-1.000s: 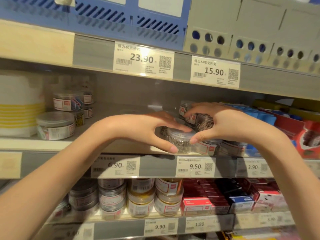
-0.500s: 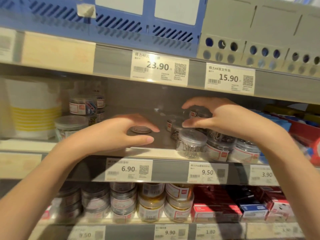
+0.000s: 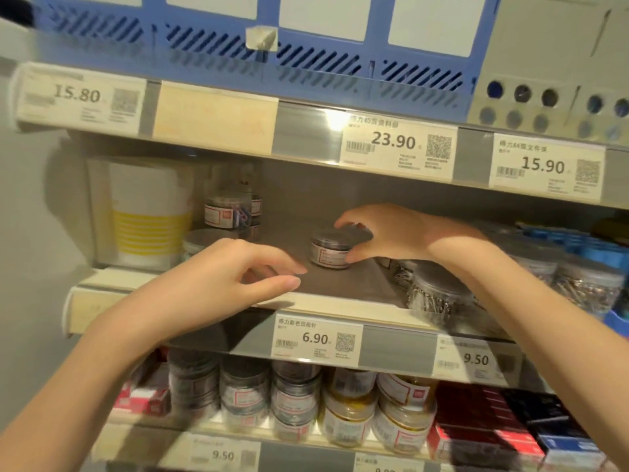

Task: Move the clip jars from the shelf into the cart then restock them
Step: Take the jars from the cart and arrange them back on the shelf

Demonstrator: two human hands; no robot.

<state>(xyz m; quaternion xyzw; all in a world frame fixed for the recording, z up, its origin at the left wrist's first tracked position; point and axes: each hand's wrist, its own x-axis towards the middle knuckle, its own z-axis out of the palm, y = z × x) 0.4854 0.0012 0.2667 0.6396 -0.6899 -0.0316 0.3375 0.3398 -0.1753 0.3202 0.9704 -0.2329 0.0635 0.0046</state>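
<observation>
Right hand (image 3: 391,233) curls over a lone clip jar (image 3: 332,248) standing upright mid-shelf (image 3: 340,287), thumb and fingers on its sides; left hand (image 3: 235,277) hovers just beside it, fingers loosely bent, holding nothing. Judgement: seat the grip around the lid rim before lifting. Keep the jar level, clear of the jars (image 3: 439,294) crowded to the right.
</observation>
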